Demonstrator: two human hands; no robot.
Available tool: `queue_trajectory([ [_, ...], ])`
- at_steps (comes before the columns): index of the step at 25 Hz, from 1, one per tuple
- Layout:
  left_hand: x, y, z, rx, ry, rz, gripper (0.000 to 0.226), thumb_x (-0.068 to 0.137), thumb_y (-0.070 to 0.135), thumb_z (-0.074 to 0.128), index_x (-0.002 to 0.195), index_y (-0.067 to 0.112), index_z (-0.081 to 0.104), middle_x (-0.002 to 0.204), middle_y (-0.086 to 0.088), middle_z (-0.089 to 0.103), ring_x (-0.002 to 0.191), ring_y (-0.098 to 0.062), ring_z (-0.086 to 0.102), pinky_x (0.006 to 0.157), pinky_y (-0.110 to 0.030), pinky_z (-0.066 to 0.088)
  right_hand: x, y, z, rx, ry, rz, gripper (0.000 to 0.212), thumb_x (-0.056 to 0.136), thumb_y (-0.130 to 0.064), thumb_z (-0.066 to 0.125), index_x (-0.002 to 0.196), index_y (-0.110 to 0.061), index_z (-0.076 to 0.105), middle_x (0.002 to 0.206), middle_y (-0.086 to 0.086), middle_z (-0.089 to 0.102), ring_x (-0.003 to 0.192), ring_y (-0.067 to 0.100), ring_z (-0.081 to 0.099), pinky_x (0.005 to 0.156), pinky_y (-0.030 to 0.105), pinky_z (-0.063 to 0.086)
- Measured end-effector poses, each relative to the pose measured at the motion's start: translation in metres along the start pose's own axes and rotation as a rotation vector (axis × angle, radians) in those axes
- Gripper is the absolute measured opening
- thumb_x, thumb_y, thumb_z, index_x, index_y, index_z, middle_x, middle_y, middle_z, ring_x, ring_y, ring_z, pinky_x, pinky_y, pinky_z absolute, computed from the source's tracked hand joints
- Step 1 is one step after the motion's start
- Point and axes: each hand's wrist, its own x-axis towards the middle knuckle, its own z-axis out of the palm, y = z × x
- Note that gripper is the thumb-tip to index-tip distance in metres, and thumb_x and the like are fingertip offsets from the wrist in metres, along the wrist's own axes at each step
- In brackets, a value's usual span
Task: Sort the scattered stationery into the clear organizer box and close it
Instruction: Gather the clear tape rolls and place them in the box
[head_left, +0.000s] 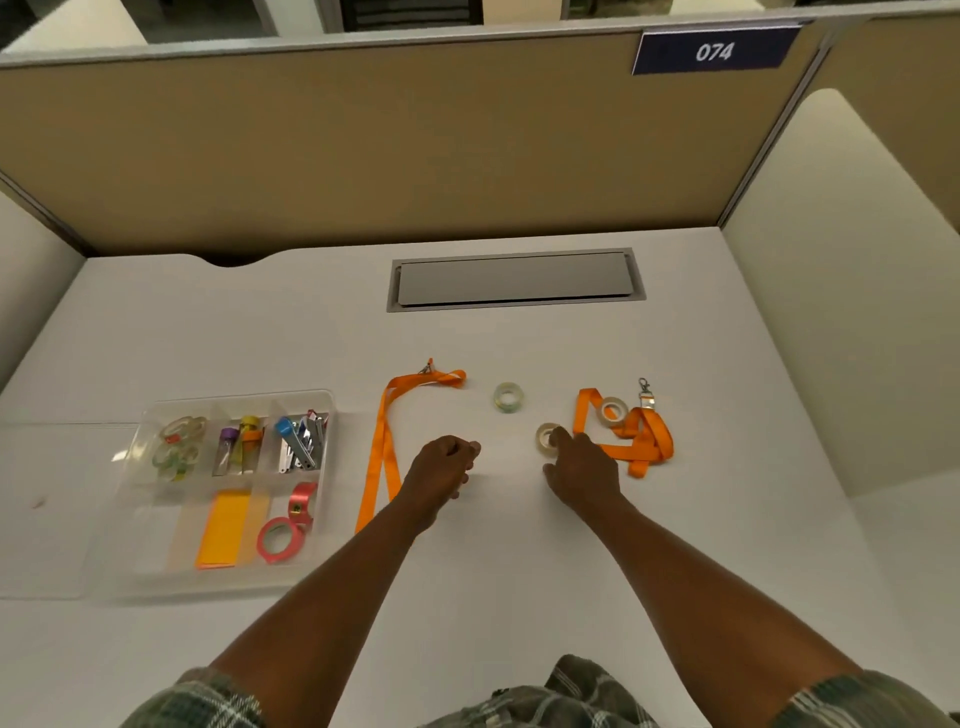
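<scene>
Head view: a white desk (519, 597) seen from above, both bare forearms reaching forward from plaid sleeves
Organizer box (323, 415): clear, lying open at the left of the desk, divided into compartments
Lid (47, 519): clear, flat on the desk, touching the box's left side
Far row of the box: clear tape rolls (179, 447) on the left, capped tubes (241, 441) in the middle, metal clips (304, 441) with a blue-capped item on the right
Near row of the box: an orange pad (223, 530) beside two pink tape rolls (283, 538), one flat and one on edge
Left lanyard (382, 441): orange, stretched out just right of the box, clip end away from the person
Left hand (447, 465): above the desk beside that lanyard, fingers curled in toward the palm; whether they pinch anything cannot be told
Greenish tape roll (508, 397): flat on the desk, apart from both hands, between the two lanyards
Right hand (582, 467): fingers stretched forward and spread, a fingertip touching the near white tape roll (543, 439), nothing gripped
Right lanyard (636, 444): orange, bunched in loops, just right of that hand, metal clip at its far end
Far white tape roll (613, 411): resting on the right lanyard's loops
Cable hatch (514, 280): grey, closed, set in the desk beyond the items
Partition (363, 156): tan, with a blue plate (714, 51) reading 074
</scene>
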Motion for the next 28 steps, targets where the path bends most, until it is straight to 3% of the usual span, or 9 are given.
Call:
queue_trajectory([
  [3, 0.000, 0.003, 0.016, 0.065, -0.025, -0.002, 0.031, 0.094, 0.040, 0.057, 0.104, 0.012, 0.065, 0.102, -0.007, 0.069, 0.085, -0.021, 0.065, 0.070, -0.034, 0.053, -0.003, 0.002, 0.003, -0.034, 0.018, -0.053, 0.033, 0.089, -0.037, 0.065, 0.116, -0.019, 0.059, 0.111, 0.010, 0.057, 0.099, 0.028, 0.061, 0.075, 0.035, 0.049],
  [8, -0.002, 0.019, 0.045, -0.148, -0.045, -0.159, 0.041, 0.094, 0.056, 0.052, 0.109, 0.018, 0.060, 0.104, -0.009, 0.069, 0.091, -0.025, 0.070, 0.075, -0.039, 0.057, -0.008, -0.014, -0.020, 0.729, -0.178, -0.046, 0.019, 0.084, -0.043, 0.071, 0.095, -0.026, 0.071, 0.085, 0.001, 0.072, 0.079, 0.020, 0.068, 0.071, 0.039, 0.056],
  [11, 0.000, 0.032, 0.056, -0.418, -0.111, -0.204, 0.036, 0.096, 0.044, 0.056, 0.103, 0.010, 0.065, 0.095, -0.012, 0.072, 0.081, -0.027, 0.075, 0.070, -0.039, 0.060, -0.011, -0.016, -0.035, 0.858, -0.298, -0.121, 0.028, 0.080, -0.053, 0.066, 0.098, -0.033, 0.071, 0.084, -0.004, 0.072, 0.081, 0.018, 0.070, 0.068, 0.035, 0.057],
  [14, 0.004, 0.042, 0.064, -0.400, -0.084, -0.186, 0.024, 0.096, 0.028, 0.056, 0.107, 0.008, 0.065, 0.093, -0.014, 0.069, 0.072, -0.025, 0.069, 0.061, -0.034, 0.054, -0.001, -0.004, -0.045, 0.805, -0.101, -0.108, 0.020, 0.087, -0.042, 0.066, 0.097, -0.027, 0.072, 0.087, -0.004, 0.074, 0.081, 0.015, 0.069, 0.075, 0.036, 0.057],
  [17, 0.009, 0.046, 0.064, -0.293, -0.062, -0.197, 0.014, 0.090, 0.019, 0.057, 0.098, 0.009, 0.064, 0.087, -0.013, 0.067, 0.066, -0.024, 0.063, 0.057, -0.031, 0.050, 0.020, 0.025, -0.050, 0.462, 0.226, 0.012, 0.028, 0.091, -0.028, 0.064, 0.115, -0.015, 0.066, 0.110, 0.006, 0.067, 0.105, 0.024, 0.062, 0.087, 0.036, 0.052],
  [19, 0.011, 0.048, 0.064, -0.225, -0.078, -0.198, 0.012, 0.090, 0.020, 0.059, 0.089, 0.009, 0.065, 0.079, -0.010, 0.067, 0.062, -0.023, 0.062, 0.055, -0.029, 0.049, 0.030, 0.046, -0.050, 0.231, 0.151, 0.067, 0.048, 0.092, -0.025, 0.060, 0.138, -0.016, 0.051, 0.136, 0.009, 0.052, 0.124, 0.030, 0.051, 0.095, 0.038, 0.046],
  [21, 0.014, 0.049, 0.063, -0.083, -0.071, -0.160, 0.018, 0.091, 0.026, 0.061, 0.084, 0.010, 0.064, 0.075, -0.008, 0.066, 0.060, -0.020, 0.062, 0.054, -0.028, 0.048, 0.037, 0.059, -0.045, 0.033, 0.069, 0.034, 0.058, 0.094, -0.020, 0.055, 0.149, -0.018, 0.036, 0.147, 0.005, 0.043, 0.127, 0.031, 0.047, 0.093, 0.039, 0.048],
  [25, 0.025, 0.049, 0.060, 0.249, -0.038, 0.023, 0.027, 0.089, 0.036, 0.064, 0.087, 0.009, 0.065, 0.082, -0.005, 0.069, 0.066, -0.018, 0.066, 0.054, -0.026, 0.047, 0.045, 0.064, -0.037, -0.108, 0.126, 0.009, 0.049, 0.095, -0.020, 0.053, 0.142, -0.017, 0.041, 0.134, 0.009, 0.050, 0.120, 0.029, 0.051, 0.086, 0.036, 0.052],
  [28, 0.037, 0.049, 0.059, 0.623, 0.051, 0.221, 0.020, 0.087, 0.034, 0.067, 0.095, 0.016, 0.068, 0.115, -0.003, 0.063, 0.096, -0.020, 0.065, 0.079, -0.029, 0.047, 0.044, 0.063, -0.036, 0.041, 0.137, 0.098, 0.053, 0.090, -0.030, 0.063, 0.138, -0.015, 0.046, 0.131, 0.013, 0.051, 0.120, 0.031, 0.051, 0.089, 0.038, 0.050],
])
